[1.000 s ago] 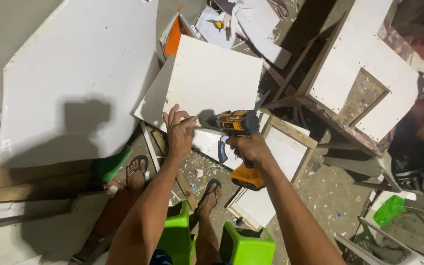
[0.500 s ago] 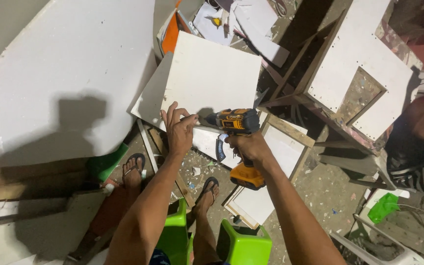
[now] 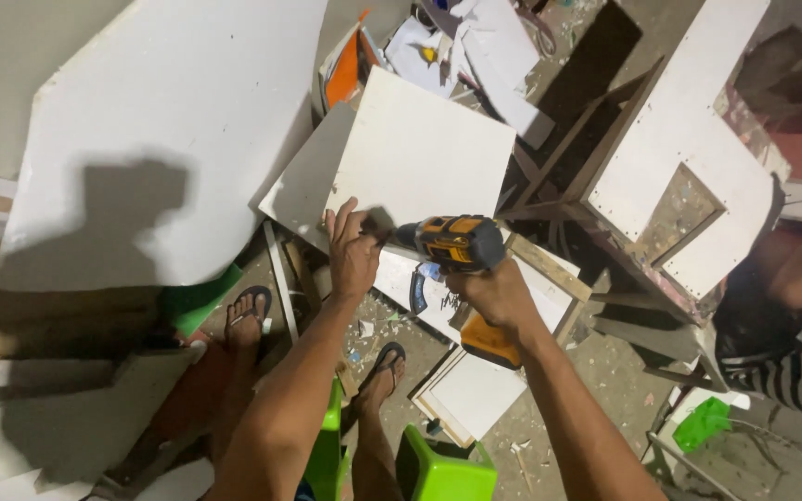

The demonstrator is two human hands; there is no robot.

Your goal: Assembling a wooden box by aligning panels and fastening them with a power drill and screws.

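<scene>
Head view: left hand (image 3: 353, 255) steadies the white square board (image 3: 424, 153), right hand (image 3: 494, 292) grips the orange drill (image 3: 457, 246), leaning panels crowding around.

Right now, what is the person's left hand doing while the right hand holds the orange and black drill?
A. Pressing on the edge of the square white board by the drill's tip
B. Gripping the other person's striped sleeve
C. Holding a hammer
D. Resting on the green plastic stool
A: the left hand lies flat on the lower edge of the square white board, beside the tip of the drill gripped by the right hand.
</scene>
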